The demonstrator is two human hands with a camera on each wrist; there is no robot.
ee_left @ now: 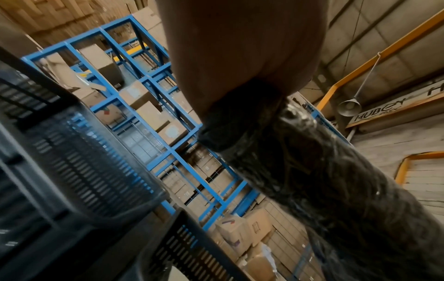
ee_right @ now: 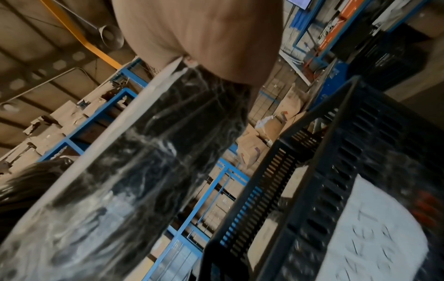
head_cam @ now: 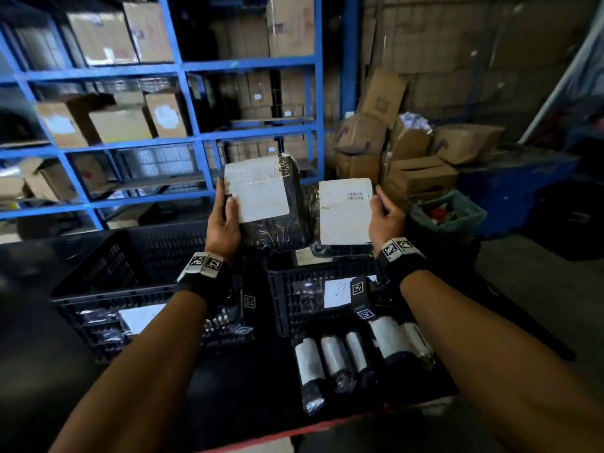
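Note:
I hold two black plastic-wrapped parcels up in front of me, each with a white label facing me. My left hand (head_cam: pixel 225 220) grips the left parcel (head_cam: pixel 264 194) by its lower left edge, thumb on the label. My right hand (head_cam: pixel 385 214) grips the right parcel (head_cam: pixel 343 210) by its right edge, thumb on the label near a barcode. In the left wrist view the left parcel (ee_left: pixel 312 180) runs out from under my palm. The right parcel (ee_right: pixel 134 180) fills the right wrist view, its label edge-on.
Two black slotted crates stand below my hands, the left crate (head_cam: pixel 108 282) and the right crate (head_cam: pixel 304 289), both holding labelled parcels. Several small black parcels (head_cam: pixel 353 358) lie on the dark table in front. Blue shelving (head_cam: pixel 183 67) with cartons stands behind; loose cartons (head_cam: pixel 408 148) pile at right.

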